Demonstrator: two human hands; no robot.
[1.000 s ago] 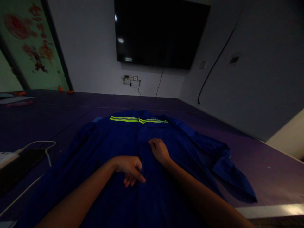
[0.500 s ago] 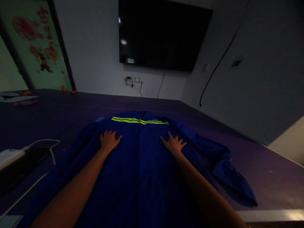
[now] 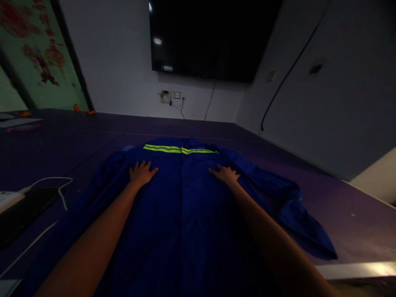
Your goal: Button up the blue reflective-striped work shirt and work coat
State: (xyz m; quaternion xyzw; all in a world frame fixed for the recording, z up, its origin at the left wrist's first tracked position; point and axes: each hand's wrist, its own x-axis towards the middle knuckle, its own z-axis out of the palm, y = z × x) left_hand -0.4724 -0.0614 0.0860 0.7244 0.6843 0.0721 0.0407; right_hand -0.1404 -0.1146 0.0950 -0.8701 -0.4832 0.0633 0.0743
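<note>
A dark blue work jacket [image 3: 182, 198] lies spread front side up, its collar at the far end. A yellow-green reflective stripe [image 3: 163, 149] with a grey centre runs across its chest. My left hand [image 3: 142, 173] rests on the left chest, fingers spread, just below the stripe. On the other side of the front closure, my right hand [image 3: 227, 175] lies on the cloth with its fingers apart. The jacket's right sleeve [image 3: 305, 220] bends outward and toward me. Part of the left side is hidden under my forearm.
The jacket lies on a purple surface [image 3: 334, 198]. At left are a dark flat device [image 3: 31, 212], a white power strip [image 3: 9, 200] and a white cable [image 3: 63, 198]. A large black screen [image 3: 213, 41] hangs on the wall above sockets [image 3: 173, 95]. Small orange objects [image 3: 89, 112] sit far left.
The view has tilted slightly downward, so the wall and screen sit higher in frame. Both hands stay on the jacket's chest; the right hand's fingers look flatter and turned slightly more to the right.
</note>
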